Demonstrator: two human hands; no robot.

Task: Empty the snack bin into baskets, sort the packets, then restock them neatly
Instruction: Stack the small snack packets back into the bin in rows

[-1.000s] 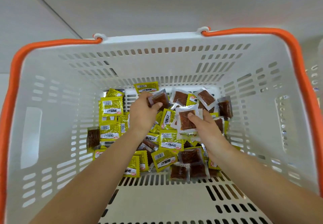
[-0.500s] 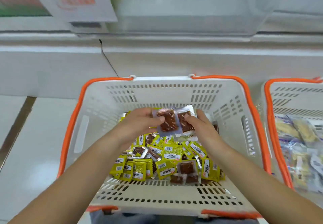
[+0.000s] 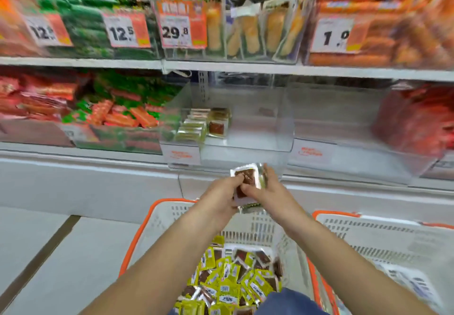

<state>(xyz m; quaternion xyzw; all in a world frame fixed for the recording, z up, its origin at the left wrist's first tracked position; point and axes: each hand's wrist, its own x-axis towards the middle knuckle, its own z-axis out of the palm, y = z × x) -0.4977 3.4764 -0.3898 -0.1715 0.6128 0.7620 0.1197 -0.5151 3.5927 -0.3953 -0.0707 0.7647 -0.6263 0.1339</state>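
Few packets sit stacked in the clear bin [image 3: 228, 128] above the grip; left hand [image 3: 218, 193] and right hand [image 3: 267, 192] pinch a small stack of packets [image 3: 247, 182], while most wait in the basket [image 3: 157, 219] below.

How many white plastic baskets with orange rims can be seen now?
2. One white plastic basket with an orange rim stands below the hands and holds yellow and brown packets; the second basket stands beside it on the right, partly cut off.

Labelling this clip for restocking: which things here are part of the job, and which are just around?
Job: packets held by left hand and right hand; clear bin; basket of packets.

Around: second basket; price tags; neighbouring shelf snacks.
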